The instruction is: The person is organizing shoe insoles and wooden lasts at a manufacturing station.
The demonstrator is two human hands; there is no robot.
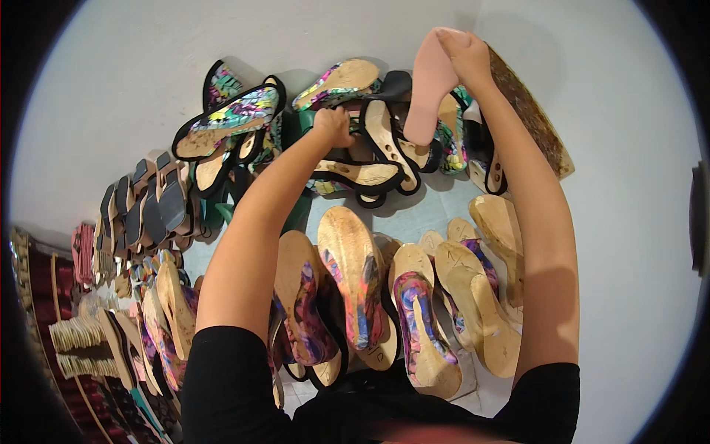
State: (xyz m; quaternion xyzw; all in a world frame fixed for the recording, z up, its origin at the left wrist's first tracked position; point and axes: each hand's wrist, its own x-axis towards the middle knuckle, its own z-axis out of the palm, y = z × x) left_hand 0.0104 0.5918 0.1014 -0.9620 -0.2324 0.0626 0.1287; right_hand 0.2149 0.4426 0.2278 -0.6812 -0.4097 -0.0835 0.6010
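Observation:
Up at the top right, my right hand grips a pink insole by its wide end, and its narrow end hangs down over the pile of shoes. My left hand reaches into the pile with curled fingers; what they close on, if anything, is hidden. Next to it lies a dark green piece. Right of that hand a black-edged sole leans, and a second black-edged sole lies below. A multicoloured wedge shoe rests sole-up behind.
Nearest me, several floral wedge shoes stand with tan soles facing up. Dark-strapped sandals line the left, above stacked pale pieces. A brown board leans on the white wall behind my right arm.

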